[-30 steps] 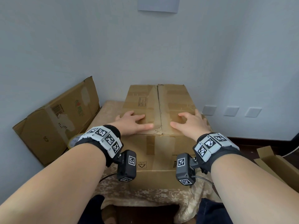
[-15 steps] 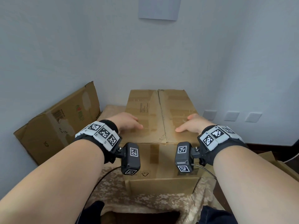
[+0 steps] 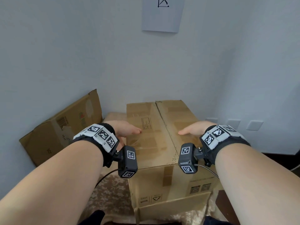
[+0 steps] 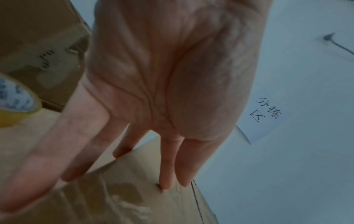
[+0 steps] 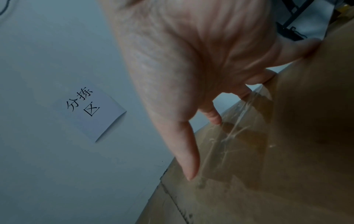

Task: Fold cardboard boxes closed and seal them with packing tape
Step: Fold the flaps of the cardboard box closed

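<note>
A brown cardboard box (image 3: 162, 120) stands on the table with its two top flaps folded down, meeting at a seam along the middle. My left hand (image 3: 128, 129) lies flat on the left flap near the box's left edge, with the thumb pointing toward the seam. In the left wrist view its fingers (image 4: 168, 166) are straight and touch the cardboard (image 4: 124, 197). My right hand (image 3: 193, 129) mirrors it on the right flap, its thumb (image 5: 189, 159) on the top and its fingers by the right edge. A yellow tape roll (image 4: 13, 106) lies left of the box.
A flattened cardboard box (image 3: 60, 132) leans against the left wall. The table wears a patterned cloth (image 3: 112, 192). A loose flap (image 3: 173, 207) juts out at the box's front bottom. A paper sign (image 3: 163, 13) hangs on the wall, with sockets (image 3: 233, 124) at the right.
Both hands have slid apart, from beside the seam out toward the side edges of the box top. The head view has tilted up.
</note>
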